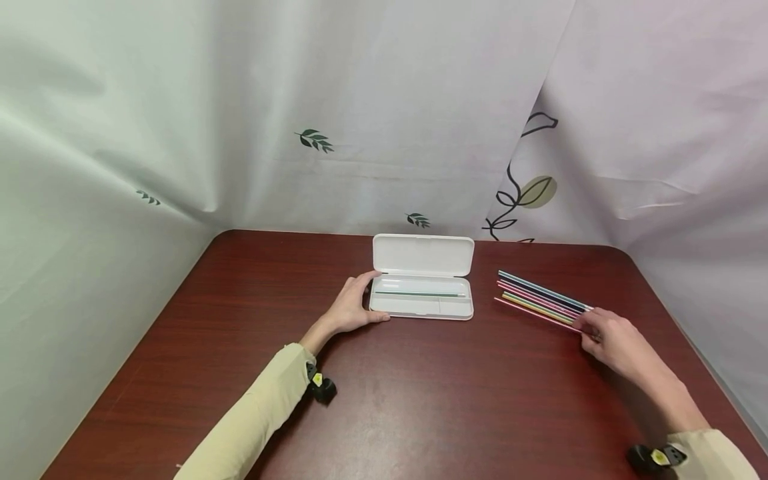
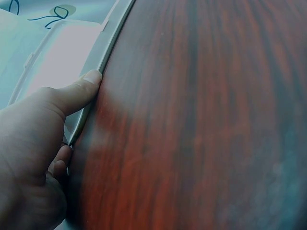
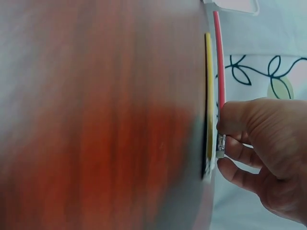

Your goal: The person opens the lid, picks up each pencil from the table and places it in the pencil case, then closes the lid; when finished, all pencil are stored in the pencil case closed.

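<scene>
A white pencil case (image 1: pixel 401 307) lies with its lid (image 1: pixel 423 256) raised at the back. In its long compartment is one green pencil (image 1: pixel 414 294). My left hand (image 1: pixel 351 307) grips the case's left end, thumb at the front edge and fingers at the far corner. Off to the right, several coloured pencils (image 1: pixel 534 288) lie side by side on the table. My right hand (image 1: pixel 621 343) is at their near ends, pinching a pinkish-red pencil (image 3: pixel 220 62) close to its eraser end. Beside that one, a yellow pencil (image 3: pixel 209 86) shows in the right wrist view.
The dark red wooden table (image 1: pixel 432 393) has rounded back corners. A pale curtain (image 1: pixel 384 113) with leaf prints hangs behind it and along both sides, close to the case's raised lid.
</scene>
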{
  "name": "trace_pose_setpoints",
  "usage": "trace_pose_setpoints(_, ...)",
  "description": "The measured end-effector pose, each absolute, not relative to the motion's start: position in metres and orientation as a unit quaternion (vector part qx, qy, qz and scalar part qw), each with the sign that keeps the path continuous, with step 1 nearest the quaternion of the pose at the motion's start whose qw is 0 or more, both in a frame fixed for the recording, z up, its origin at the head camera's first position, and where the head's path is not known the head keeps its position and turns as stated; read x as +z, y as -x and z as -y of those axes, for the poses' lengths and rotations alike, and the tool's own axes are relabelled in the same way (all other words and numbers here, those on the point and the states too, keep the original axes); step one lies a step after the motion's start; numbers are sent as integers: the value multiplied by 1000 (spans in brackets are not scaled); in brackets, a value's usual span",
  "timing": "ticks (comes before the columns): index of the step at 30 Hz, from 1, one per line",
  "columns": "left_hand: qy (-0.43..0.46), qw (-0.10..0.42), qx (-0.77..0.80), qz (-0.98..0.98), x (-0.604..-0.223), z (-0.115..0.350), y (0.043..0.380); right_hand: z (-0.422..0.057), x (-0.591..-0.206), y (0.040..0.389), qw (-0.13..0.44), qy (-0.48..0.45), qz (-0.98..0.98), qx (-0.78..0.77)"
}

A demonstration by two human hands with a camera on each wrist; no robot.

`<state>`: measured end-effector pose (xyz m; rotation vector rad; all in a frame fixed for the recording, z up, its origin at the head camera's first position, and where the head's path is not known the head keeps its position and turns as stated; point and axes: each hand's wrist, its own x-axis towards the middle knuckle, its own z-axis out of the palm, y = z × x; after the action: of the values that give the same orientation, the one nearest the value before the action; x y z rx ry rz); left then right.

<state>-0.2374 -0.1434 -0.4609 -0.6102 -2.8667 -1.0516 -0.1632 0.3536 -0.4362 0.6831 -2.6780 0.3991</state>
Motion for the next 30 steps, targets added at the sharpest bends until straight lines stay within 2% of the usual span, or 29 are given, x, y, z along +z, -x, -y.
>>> trace_pose_setpoints(30, 195, 13, -347, 917, -458, 143, 235, -262, -412, 224, 144, -323, 919, 172)
